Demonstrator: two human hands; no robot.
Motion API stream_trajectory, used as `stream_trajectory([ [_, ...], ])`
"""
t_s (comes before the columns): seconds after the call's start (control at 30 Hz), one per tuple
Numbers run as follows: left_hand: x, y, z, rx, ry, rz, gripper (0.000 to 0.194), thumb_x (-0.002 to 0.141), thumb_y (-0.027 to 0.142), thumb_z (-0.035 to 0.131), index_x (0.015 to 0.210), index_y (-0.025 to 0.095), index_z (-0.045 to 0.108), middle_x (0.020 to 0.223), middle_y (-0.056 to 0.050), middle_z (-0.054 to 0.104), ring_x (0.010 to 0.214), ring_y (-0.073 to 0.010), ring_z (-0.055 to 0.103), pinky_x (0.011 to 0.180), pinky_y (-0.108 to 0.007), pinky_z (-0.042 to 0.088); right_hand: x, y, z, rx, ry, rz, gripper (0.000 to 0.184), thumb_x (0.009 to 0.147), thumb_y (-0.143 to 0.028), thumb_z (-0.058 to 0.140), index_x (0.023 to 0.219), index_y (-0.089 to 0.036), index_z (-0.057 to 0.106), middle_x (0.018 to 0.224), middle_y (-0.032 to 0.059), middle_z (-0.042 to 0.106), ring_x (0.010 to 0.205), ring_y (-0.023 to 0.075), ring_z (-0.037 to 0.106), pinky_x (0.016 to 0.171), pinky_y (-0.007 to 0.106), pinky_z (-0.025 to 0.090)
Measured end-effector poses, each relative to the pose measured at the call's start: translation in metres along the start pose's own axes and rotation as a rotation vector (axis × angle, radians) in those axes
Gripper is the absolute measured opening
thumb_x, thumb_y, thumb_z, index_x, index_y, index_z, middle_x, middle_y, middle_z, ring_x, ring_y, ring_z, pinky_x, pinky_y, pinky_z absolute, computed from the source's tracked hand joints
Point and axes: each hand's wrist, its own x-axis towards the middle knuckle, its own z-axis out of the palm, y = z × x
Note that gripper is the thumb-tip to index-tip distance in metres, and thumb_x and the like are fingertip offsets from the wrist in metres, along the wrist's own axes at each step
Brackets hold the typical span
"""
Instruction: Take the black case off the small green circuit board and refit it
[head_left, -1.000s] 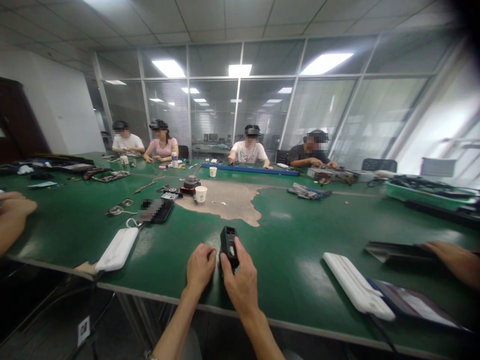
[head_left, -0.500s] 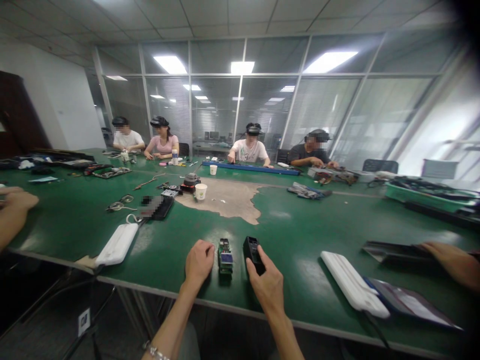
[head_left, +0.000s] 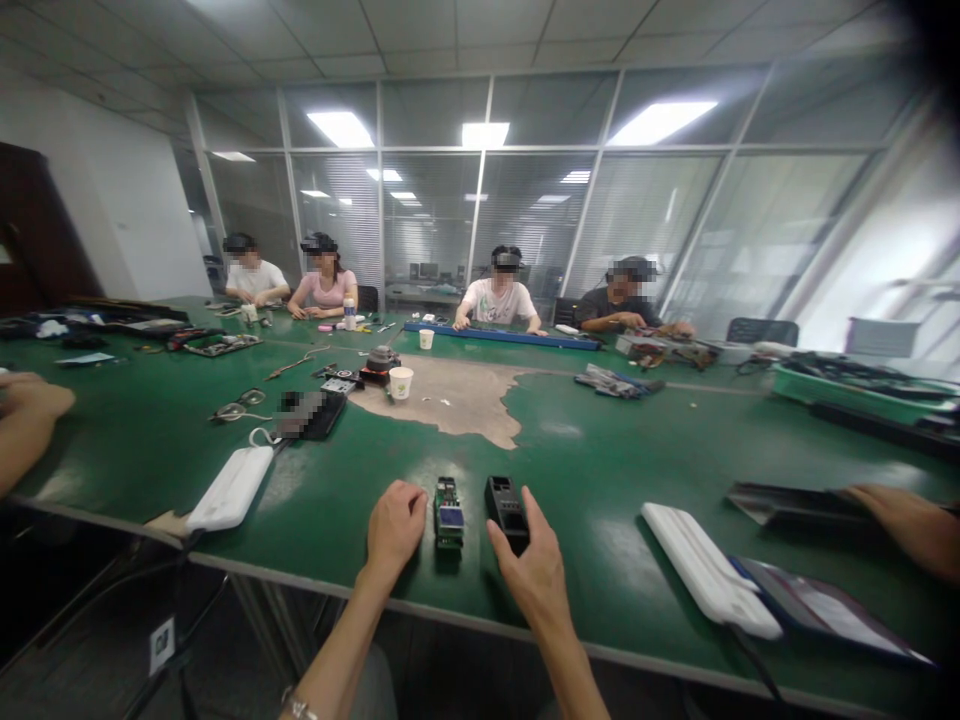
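Note:
My left hand (head_left: 396,525) rests on the green table in a loose fist, with nothing showing in it. Just to its right lies a small green circuit board (head_left: 448,535) with a dark blue screen and parts at its top end. A black plastic case (head_left: 505,492) with square openings lies beyond the board on the right. My right hand (head_left: 534,565) spans the near part of this case, the thumb along its left side and the fingers on its right. Thumb and fingers are spread, and the palm side is hidden.
White power strips (head_left: 231,488) lie left and right. A person's hand (head_left: 896,515) touches a dark panel at far right; another person's hand (head_left: 37,400) is at far left. Glasses, a paper cup (head_left: 401,382) and gloves (head_left: 615,382) lie farther back. Several people sit opposite.
My right fingers have moved off the face of the black case to its right side, uncovering more of it. My left hand and the circuit board stay almost still.

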Motion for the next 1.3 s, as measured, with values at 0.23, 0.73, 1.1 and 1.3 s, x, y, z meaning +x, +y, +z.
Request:
stream_trajectory([
  [0.23, 0.0, 0.002, 0.0, 0.005, -0.01, -0.016, 0.025, 0.09, 0.027, 0.046, 0.084, 0.02, 0.07, 0.089, -0.004, 0.063, 0.085, -0.0139, 0.058, 0.081, -0.024, 0.04, -0.003, -0.001, 0.004, -0.08, -0.017, -0.19, 0.073, 0.084, -0.039, 0.053, 0.147, -0.017, 0.026, 0.146, 0.0136, 0.04, 0.135, 0.0292, 0.035, 0.107, 0.051, 0.034],
  [0.73, 0.001, -0.004, 0.004, 0.008, 0.021, 0.008, 0.027, 0.091, 0.03, 0.045, 0.082, 0.019, 0.068, 0.085, -0.003, 0.062, 0.08, -0.0124, 0.057, 0.075, -0.022, 0.038, 0.004, -0.044, -0.011, 0.121, -0.028, -0.067, 0.055, 0.087, -0.039, 0.052, 0.136, -0.015, 0.047, 0.137, 0.0128, 0.051, 0.127, 0.0248, 0.048, 0.107, 0.043, 0.037],
  [1.1, 0.002, -0.003, 0.003, 0.012, 0.021, -0.016, 0.024, 0.09, 0.029, 0.046, 0.084, 0.02, 0.068, 0.085, -0.003, 0.062, 0.079, -0.012, 0.057, 0.073, -0.021, 0.038, 0.007, -0.097, 0.012, -0.069, -0.206, -0.155, 0.056, 0.084, -0.031, 0.052, 0.136, -0.009, 0.047, 0.133, 0.0183, 0.053, 0.124, 0.0299, 0.049, 0.101, 0.044, 0.042],
  [1.3, 0.003, -0.005, 0.005, -0.047, 0.041, -0.002, 0.024, 0.089, 0.028, 0.046, 0.087, 0.019, 0.068, 0.095, -0.004, 0.061, 0.082, -0.0121, 0.057, 0.075, -0.022, 0.041, 0.004, -0.103, 0.011, -0.181, -0.256, -0.163, 0.057, 0.083, -0.027, 0.052, 0.135, -0.007, 0.047, 0.133, 0.0207, 0.052, 0.122, 0.0313, 0.05, 0.098, 0.043, 0.043],
])
